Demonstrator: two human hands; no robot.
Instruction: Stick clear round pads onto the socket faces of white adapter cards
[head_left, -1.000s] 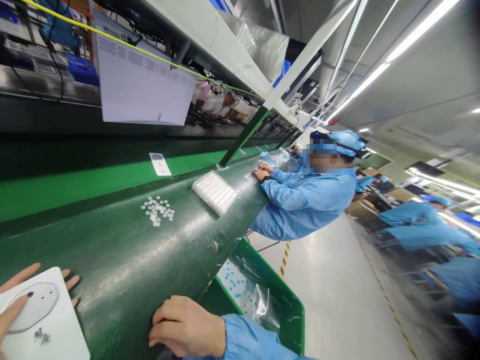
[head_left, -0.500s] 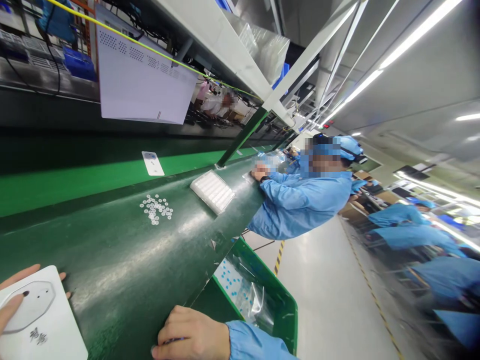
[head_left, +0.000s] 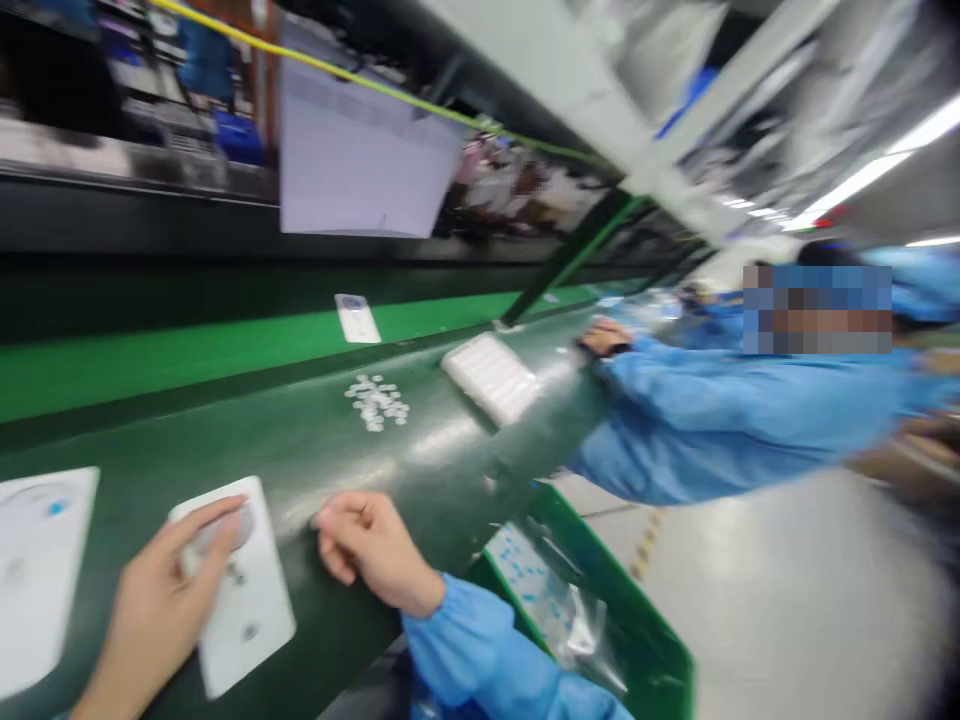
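Note:
My left hand [head_left: 169,580] is over a white panel [head_left: 259,625] with a grey round area and small dark marks; thumb and forefinger are closed on its upper part. Fingertips hide some of the round area. Beside it, my right hand [head_left: 367,545] is above the green bench with thumb and forefinger pinched. A tiny dark spot shows at those fingertips, too blurred to name. Another white panel [head_left: 41,590], with a blue dot, is at the left edge. Farther up the bench lies a loose pile of small white discs [head_left: 377,402].
A white compartmented tray [head_left: 491,378] sits on the green bench [head_left: 420,460]. Behind the discs is a small white card [head_left: 358,318]. A green bin [head_left: 645,640] with plastic bags stands at the bench edge. A co-worker's blue sleeve [head_left: 675,390] reaches in from the right.
The view has swung left, so things appear farther right. My right hand has come up and closer to the left hand. The left hand now reaches over the panel; a second panel has entered at left.

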